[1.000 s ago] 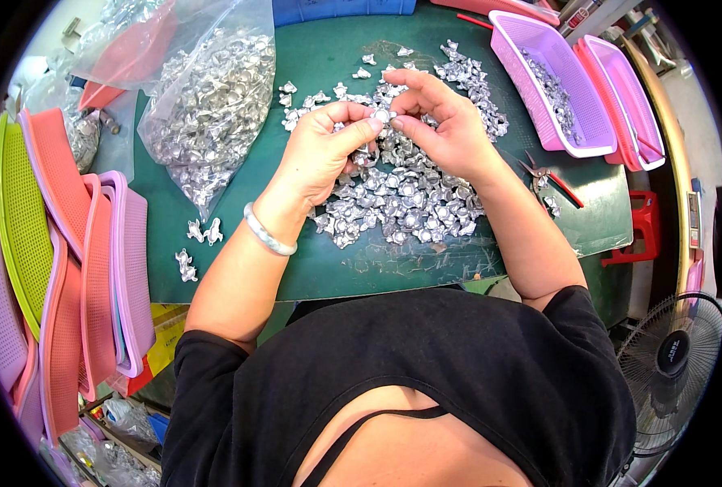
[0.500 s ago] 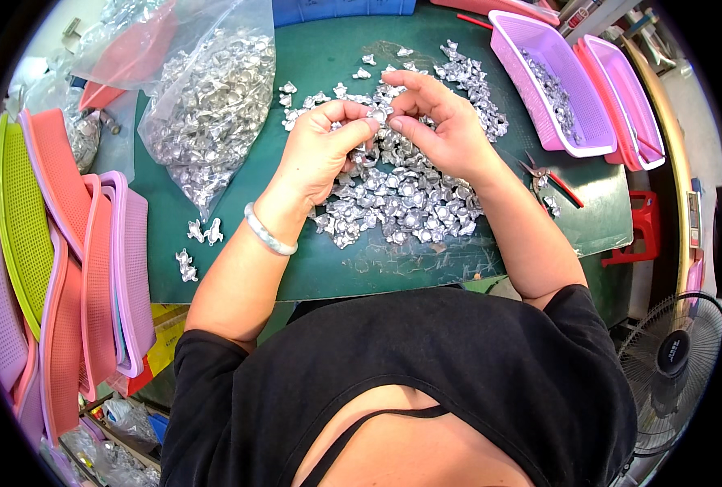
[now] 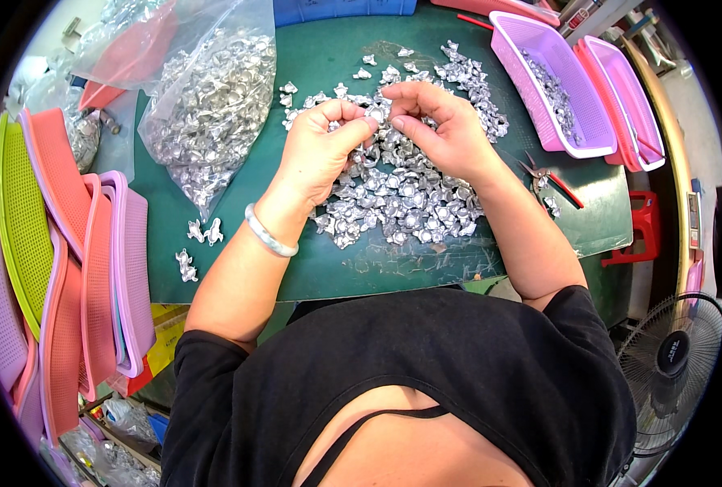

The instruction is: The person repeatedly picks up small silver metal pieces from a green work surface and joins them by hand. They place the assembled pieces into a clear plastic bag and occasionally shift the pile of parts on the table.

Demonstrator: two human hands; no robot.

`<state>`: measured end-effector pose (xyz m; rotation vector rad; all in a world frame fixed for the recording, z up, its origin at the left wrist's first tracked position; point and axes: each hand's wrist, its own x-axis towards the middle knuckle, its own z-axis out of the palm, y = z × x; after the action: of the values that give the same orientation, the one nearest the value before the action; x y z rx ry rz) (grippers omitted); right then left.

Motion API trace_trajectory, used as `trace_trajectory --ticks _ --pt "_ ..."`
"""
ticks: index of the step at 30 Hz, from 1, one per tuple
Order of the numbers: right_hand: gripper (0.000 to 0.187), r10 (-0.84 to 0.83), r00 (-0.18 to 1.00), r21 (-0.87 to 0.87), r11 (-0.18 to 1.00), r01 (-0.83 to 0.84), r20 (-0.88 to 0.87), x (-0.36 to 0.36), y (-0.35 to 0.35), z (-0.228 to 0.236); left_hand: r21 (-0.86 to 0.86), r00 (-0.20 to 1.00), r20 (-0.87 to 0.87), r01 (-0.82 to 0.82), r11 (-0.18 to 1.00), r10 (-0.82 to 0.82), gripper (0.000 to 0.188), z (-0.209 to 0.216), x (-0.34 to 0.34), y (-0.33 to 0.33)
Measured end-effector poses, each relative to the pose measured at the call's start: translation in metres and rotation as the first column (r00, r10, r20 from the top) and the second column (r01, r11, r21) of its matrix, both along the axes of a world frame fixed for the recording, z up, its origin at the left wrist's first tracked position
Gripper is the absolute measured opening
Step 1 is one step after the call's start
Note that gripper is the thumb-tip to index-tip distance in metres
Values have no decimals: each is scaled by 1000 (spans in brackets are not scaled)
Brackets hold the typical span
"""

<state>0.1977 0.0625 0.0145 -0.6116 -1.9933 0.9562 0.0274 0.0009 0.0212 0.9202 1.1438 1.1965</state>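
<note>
A small silver metal casting (image 3: 376, 114) with stubby arms is pinched between the thumb and index finger of my left hand (image 3: 319, 146), which wears a pale bangle. My right hand (image 3: 442, 128) meets it from the other side. Its curved index finger is at the casting's upper edge and its thumb at the right edge; the exact contact is partly hidden. Beneath both hands spreads a heap of similar silver castings (image 3: 401, 203) on the green tabletop (image 3: 328, 280). A looser band of castings (image 3: 474, 85) runs off toward the far right.
On the left stands a clear bag (image 3: 207, 122) full of castings, with stacked coloured baskets (image 3: 69, 268) beside it. A purple basket (image 3: 592, 138) holding castings is at the far right, near red-handled cutters (image 3: 557, 183). A fan (image 3: 673, 353) stands lower right.
My right index finger has come down closer to the casting, uncovering a piece on the table behind it. My left hand keeps its pinch in nearly the same place.
</note>
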Motion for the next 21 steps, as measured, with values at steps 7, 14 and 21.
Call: trace_trajectory --ticks 7,14,21 --pt "27 -5 999 -36 999 6 40 0 0 -2 336 951 -268 -61 940 157 5 -9 3 1" --pt "27 9 1000 -91 996 -6 28 0 -1 -2 441 886 -391 -56 896 248 5 -5 5 -2" --pt "27 51 997 -302 951 -67 -58 0 -2 -3 316 951 -237 -115 942 196 7 -7 4 0"
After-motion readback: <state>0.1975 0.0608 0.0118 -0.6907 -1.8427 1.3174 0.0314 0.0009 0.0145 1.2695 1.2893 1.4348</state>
